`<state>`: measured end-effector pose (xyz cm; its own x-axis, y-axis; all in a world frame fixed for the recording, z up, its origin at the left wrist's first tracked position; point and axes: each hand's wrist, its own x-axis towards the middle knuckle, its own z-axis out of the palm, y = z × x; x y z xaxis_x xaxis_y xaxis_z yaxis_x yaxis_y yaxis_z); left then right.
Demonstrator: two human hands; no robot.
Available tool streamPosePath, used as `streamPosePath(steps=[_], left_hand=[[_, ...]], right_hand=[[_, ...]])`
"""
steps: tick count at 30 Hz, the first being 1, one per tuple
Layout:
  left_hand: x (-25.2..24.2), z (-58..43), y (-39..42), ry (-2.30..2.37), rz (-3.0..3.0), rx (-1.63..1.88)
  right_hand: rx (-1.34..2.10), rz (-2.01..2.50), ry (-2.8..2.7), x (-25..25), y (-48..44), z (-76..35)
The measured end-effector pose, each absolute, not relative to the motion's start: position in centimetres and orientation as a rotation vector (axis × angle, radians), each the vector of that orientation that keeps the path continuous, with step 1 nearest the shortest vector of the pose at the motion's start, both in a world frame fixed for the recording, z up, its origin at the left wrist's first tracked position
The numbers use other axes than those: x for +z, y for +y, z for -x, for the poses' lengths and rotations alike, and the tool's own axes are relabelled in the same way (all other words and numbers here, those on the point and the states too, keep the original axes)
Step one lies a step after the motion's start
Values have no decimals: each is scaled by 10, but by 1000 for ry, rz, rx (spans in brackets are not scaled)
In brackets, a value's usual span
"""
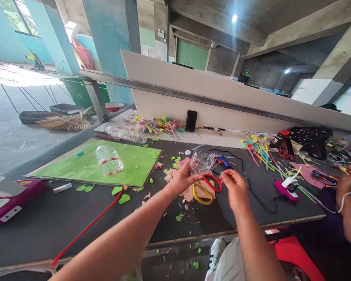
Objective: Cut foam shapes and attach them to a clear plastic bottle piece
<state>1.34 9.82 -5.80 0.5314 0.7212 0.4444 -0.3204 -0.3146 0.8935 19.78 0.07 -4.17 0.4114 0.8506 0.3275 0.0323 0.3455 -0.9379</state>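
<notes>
My left hand [183, 178] is closed on a clear cut piece of plastic bottle [204, 162], held above the dark table. My right hand [234, 188] is just to its right, thumb and fingertips pinched together; whatever is between them is too small to make out. Below and between the hands lie scissors [203, 197] with one red and one yellow handle, resting over pink paper; their blades are hidden. Behind the bottle piece lies a blue glue gun [224, 162] with a black cord. A white bottle cap [187, 152] sits beyond my left hand.
Left, a ribbed clear bottle section [109, 160] stands on green sheet [134, 171]; another clear bottle [125, 134] lies behind. Green and pink scraps litter the table. A black phone [191, 121] leans on the board. A purple power strip [286, 191] and another person's hands [346, 181] are right.
</notes>
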Motion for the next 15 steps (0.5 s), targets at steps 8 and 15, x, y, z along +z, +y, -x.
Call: streamPosePath(steps=[8, 15], left_hand=[[-58, -10, 93, 215, -1346, 810], [-64, -11, 96, 250, -1320, 848]], right_hand=[[932, 834, -865, -32, -2, -192], [811, 875, -798, -30, -4, -192]])
